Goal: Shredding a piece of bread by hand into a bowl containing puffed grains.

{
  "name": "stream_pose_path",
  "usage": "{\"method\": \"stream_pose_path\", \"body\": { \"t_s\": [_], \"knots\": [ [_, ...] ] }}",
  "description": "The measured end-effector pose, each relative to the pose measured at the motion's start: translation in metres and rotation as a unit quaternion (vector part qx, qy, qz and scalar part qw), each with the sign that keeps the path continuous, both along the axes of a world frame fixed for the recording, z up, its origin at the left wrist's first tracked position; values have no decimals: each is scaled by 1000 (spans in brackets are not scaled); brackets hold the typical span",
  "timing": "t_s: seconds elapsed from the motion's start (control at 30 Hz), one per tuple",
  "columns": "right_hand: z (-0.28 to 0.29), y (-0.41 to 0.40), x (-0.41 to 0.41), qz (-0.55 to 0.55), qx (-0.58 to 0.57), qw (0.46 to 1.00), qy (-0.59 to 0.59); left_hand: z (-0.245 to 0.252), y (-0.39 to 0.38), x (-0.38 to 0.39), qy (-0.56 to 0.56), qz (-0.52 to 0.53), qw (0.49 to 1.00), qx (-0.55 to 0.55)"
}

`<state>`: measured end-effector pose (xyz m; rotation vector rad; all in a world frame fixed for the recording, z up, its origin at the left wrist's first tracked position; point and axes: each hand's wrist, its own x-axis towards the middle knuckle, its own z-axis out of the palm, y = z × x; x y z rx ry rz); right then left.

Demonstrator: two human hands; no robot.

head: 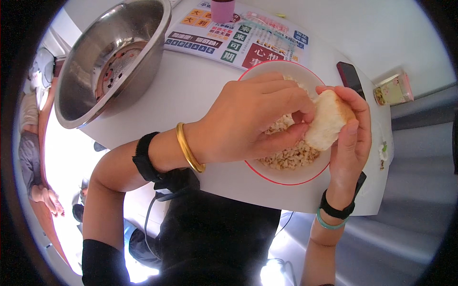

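Note:
Against the torn white side of a piece of bread (323, 123), the thumb and fingertips of my left hand (247, 119) are pinched together. My right hand (354, 132) grips the same bread from its browned crust side, thumb in front and fingers behind. Both hands are over a white bowl with a red rim (290, 181). Small bread crumbs (291, 157) lie in the bowl, partly hidden under my left hand. Whether a crumb sits between my left fingertips cannot be told.
A large steel basin (150, 68) with red and dark bits inside stands at the left. Behind the bowl lies a printed sheet (229, 35) with a pink cup (222, 12). At the right are a phone (350, 78) and a clear container (393, 89). A person's bare feet (48, 200) show far left.

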<state>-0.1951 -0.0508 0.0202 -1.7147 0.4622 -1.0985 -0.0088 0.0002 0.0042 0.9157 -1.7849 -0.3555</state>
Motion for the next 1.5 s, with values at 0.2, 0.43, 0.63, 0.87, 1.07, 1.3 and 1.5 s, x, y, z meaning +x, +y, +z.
{"method": "stream_pose_path", "body": {
  "t_s": [0.2, 0.43, 0.63, 0.87, 1.07, 1.3, 1.5],
  "knots": [
    [0, 0, 0, -11, -5, 1000, -10, 1, 1, 2, -8, 5, 1000, 4],
    [2, 1, 0, -15, 26, 999, -27, 0, 0, 2, -9, 20, 1000, 2],
    [0, 0, -1, 4, 10, 1000, 3, 6, 3, -1, 13, 12, 999, 27],
    [0, 2, 1, 14, -6, 999, 35, -1, -1, 1, -12, 19, 999, -35],
    [-2, 0, -1, 0, -14, 1000, 20, 1, 1, 0, -1, 29, 1000, 0],
    [-2, -1, 0, -16, 15, 1000, -15, 1, 2, 1, 8, 21, 1000, -8],
    [0, -1, 0, -18, -1, 1000, -11, -1, -4, 4, -30, 14, 997, -74]
  ]
}}
